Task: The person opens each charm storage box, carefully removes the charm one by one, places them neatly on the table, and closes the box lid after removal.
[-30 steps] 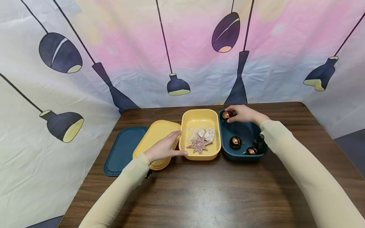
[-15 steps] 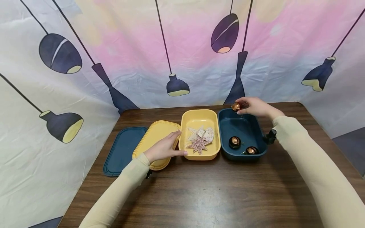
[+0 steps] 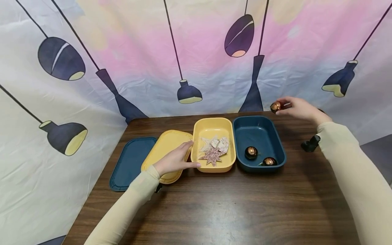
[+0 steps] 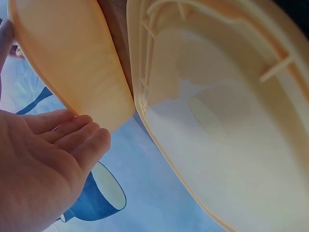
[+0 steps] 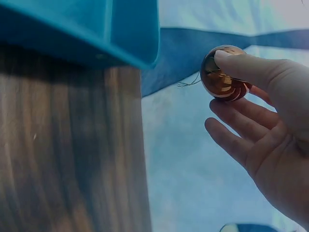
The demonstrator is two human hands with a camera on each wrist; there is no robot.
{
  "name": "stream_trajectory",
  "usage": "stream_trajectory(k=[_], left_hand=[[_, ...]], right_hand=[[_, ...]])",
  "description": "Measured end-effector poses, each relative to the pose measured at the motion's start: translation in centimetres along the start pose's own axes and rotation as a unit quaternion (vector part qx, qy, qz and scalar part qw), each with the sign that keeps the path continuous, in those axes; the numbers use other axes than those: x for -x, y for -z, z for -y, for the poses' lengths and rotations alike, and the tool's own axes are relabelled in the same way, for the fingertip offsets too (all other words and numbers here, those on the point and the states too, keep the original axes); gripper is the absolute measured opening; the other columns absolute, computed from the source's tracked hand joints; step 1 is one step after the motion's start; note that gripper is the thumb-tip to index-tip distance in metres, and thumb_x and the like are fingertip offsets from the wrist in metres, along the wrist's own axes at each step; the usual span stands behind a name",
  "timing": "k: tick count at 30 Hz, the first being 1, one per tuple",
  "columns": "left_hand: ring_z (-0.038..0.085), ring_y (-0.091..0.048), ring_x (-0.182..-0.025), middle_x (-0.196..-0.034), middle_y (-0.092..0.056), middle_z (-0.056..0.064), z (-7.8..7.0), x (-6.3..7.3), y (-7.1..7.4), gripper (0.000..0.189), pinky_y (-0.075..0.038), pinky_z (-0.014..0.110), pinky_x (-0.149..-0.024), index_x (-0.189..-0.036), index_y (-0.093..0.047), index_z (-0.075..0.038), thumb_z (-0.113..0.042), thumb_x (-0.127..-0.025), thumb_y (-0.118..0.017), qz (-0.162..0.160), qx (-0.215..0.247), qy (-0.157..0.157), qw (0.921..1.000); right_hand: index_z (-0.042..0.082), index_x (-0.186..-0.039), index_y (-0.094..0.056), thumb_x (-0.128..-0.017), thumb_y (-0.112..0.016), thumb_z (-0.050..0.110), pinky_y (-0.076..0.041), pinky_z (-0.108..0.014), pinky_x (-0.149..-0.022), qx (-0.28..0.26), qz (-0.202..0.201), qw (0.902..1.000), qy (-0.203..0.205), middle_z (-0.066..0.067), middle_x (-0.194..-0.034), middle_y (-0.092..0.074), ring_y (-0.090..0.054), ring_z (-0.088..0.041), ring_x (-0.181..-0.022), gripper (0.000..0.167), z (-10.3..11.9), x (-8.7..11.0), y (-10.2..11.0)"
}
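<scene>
My right hand (image 3: 300, 108) pinches a shiny copper bauble (image 3: 276, 107) between thumb and fingers, up beyond the back right of the blue box (image 3: 283, 154). A thin loop of string hangs off the bauble (image 5: 222, 79) in the right wrist view. Two more copper baubles lie in the blue box: one bauble (image 3: 251, 152) near its left wall, another bauble (image 3: 270, 161) at the front. My left hand (image 3: 176, 159) rests with extended fingers against the left side of the yellow box (image 3: 214, 121). Inside that box are a glittery pink star (image 3: 212, 156) and pale ornaments (image 3: 224, 145).
A yellow lid (image 3: 166, 146) lies left of the yellow box, partly under my left hand. Farther left is a dark blue lid (image 3: 131, 163). Both boxes stand side by side on the wooden table (image 3: 214, 204), with a lamp-patterned cloth (image 3: 147, 68) behind.
My right hand has lifted the bauble out of the blue box's back left corner and carried it up and to the right. The left hand stays at the yellow box.
</scene>
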State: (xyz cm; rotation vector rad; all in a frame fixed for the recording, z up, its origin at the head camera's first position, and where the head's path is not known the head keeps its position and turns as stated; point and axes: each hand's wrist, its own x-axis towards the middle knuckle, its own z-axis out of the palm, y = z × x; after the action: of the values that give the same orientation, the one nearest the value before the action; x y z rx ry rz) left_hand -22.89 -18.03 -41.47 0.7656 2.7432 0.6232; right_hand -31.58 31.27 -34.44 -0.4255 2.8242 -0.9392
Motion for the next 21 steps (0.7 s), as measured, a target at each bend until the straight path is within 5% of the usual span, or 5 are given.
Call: stream_trajectory(k=[21], left_hand=[[0.027,-0.037,-0.144,-0.158,-0.037,0.013,0.1,0.0,-0.4,0.104,-0.035,0.045,-0.115,-0.16,-0.028,-0.006,-0.06,-0.084,-0.075,-0.005,0.023,0.007,0.9997]], right_hand=[[-0.011,-0.153,-0.025,-0.102,-0.061,0.037,-0.033,-0.069,-0.104,-0.047,-0.001,0.995,-0.088,-0.04,-0.147,-0.031,-0.033,-0.057,-0.134,0.078,-7.8,3.0,-3.5]])
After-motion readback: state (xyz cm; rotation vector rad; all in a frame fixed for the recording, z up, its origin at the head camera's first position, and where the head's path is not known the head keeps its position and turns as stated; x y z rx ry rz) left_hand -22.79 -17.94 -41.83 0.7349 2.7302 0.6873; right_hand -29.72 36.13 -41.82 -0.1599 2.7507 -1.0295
